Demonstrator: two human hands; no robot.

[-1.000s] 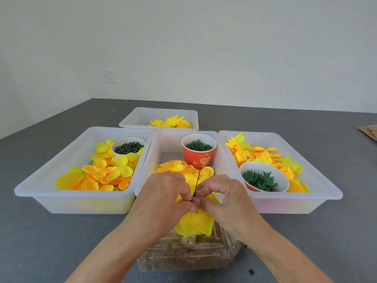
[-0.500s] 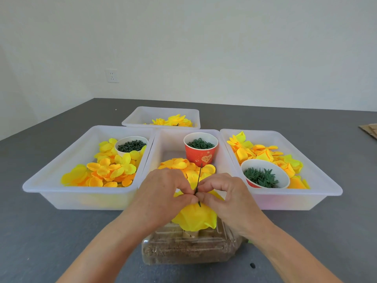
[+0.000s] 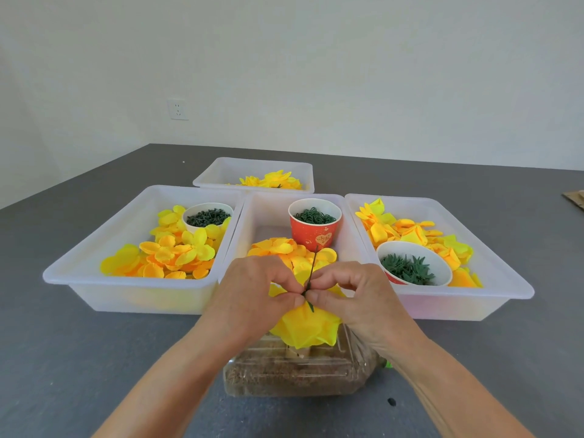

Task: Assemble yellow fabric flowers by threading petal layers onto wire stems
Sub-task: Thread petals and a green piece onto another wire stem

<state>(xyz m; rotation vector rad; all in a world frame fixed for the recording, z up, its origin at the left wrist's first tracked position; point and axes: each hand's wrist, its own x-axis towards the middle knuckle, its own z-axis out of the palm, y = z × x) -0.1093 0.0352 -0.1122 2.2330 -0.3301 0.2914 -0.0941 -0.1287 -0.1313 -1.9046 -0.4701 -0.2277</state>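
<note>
A yellow fabric flower [image 3: 305, 328] hangs head-down between my hands, above a clear plastic box [image 3: 294, 373]. Its thin dark green wire stem [image 3: 312, 268] sticks up and away from me. My left hand [image 3: 252, 295] and my right hand [image 3: 350, 295] meet at the base of the flower, fingertips pinching the stem and a small green piece there. The middle tray [image 3: 350, 235] holds loose orange-yellow petals [image 3: 278, 248] and a red cup [image 3: 315, 227] of green rings.
A left tray [image 3: 94, 263] holds petals and a white cup of dark green bits [image 3: 208, 216]. A right tray [image 3: 493, 267] holds petals and a white bowl of green calyx pieces [image 3: 410, 267]. A far tray [image 3: 215, 175] holds finished yellow flowers. All stand on a grey table.
Both hands stay pinched together at the flower's base; the flower and stem have shifted only slightly. The view has tilted up a little.
</note>
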